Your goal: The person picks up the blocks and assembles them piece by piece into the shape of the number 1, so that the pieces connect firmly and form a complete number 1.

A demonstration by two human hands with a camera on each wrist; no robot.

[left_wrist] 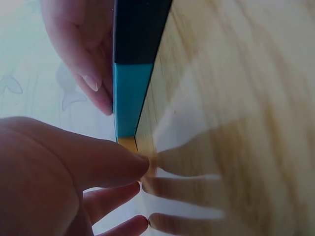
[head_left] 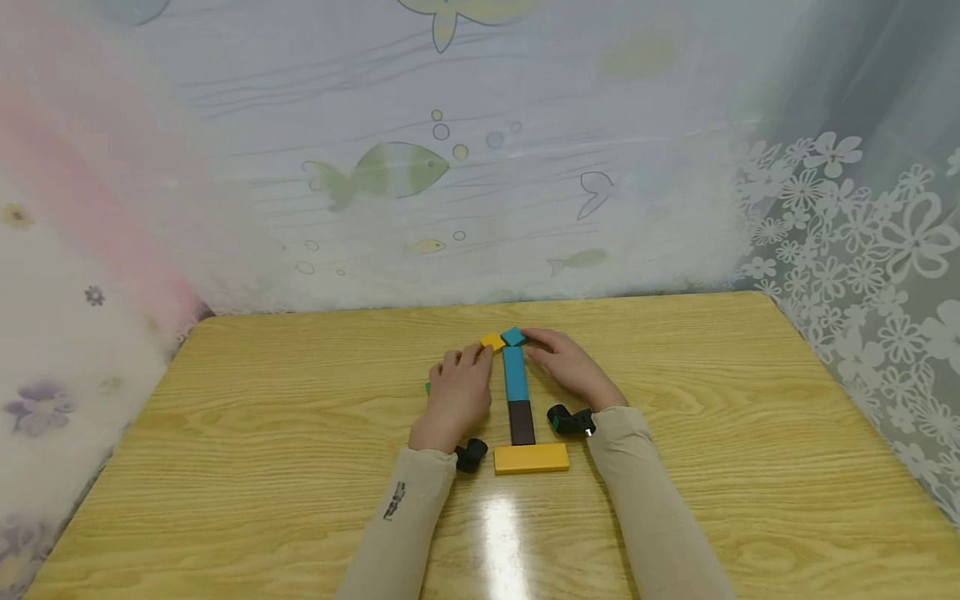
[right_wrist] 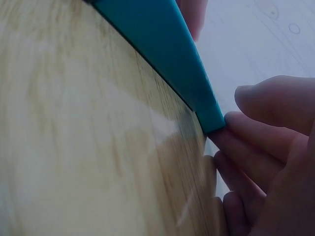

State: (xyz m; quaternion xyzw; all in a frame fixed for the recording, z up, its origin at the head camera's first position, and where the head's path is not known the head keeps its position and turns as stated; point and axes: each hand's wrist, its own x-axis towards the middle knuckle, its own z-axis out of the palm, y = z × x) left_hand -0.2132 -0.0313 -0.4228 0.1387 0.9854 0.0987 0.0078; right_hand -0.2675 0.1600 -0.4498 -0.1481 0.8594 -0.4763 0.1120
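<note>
Two blocks, one yellow [head_left: 492,342] and one blue [head_left: 513,336], lie corner to corner at the top of a line of blocks. My left hand [head_left: 459,392] pinches the yellow block, its thumb on the near side in the left wrist view. Fingertips of my right hand [head_left: 573,367] touch the right side of the small blue block, while in the right wrist view its thumb [right_wrist: 275,101] stays apart from it. Below them run a long blue block [head_left: 516,373] and a dark block [head_left: 522,422], down to a wide yellow block [head_left: 531,458] lying crosswise.
A bit of a green piece [head_left: 428,387] shows beside the left hand, mostly hidden. The wood-grain table [head_left: 262,433] reaches back to a curtain [head_left: 517,208] printed with fish. Black wrist cameras [head_left: 472,456] sit close to the block line.
</note>
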